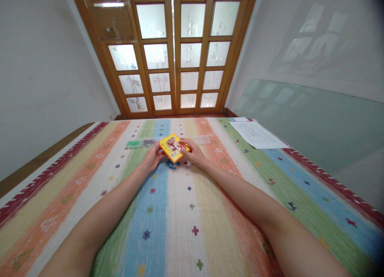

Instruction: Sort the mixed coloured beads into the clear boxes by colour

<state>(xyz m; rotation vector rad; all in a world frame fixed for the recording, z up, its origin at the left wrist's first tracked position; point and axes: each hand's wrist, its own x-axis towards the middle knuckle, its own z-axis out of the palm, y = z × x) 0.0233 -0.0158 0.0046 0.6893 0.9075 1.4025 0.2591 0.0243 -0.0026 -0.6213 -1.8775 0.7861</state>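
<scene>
Holding one yellow box (171, 145) between our two hands, we have it centred over the far half of the cloth-covered tabletop (183, 213). Left hand (154, 156): grip curled at the box's left edge, in contact with it. Right hand (192, 151): grip closed around the right side, thumb over the printed face, other fingers along the upper edge. The box sits tilted between the two, printed face turned up to us; whether its lower edge meets the cloth we cannot tell. Its contents are hidden from us.

Just below the box, on the cloth, we note a small cluster of blue pieces (173, 164), partly covered by it.

Behind the left hand lies a clear tray (127, 147), holding green pieces (133, 144) at its left end and dark pieces (149, 142) beside them. Past the right hand we find a clear, pale container (201, 140); hands and box block our view of whether both are one.
</scene>
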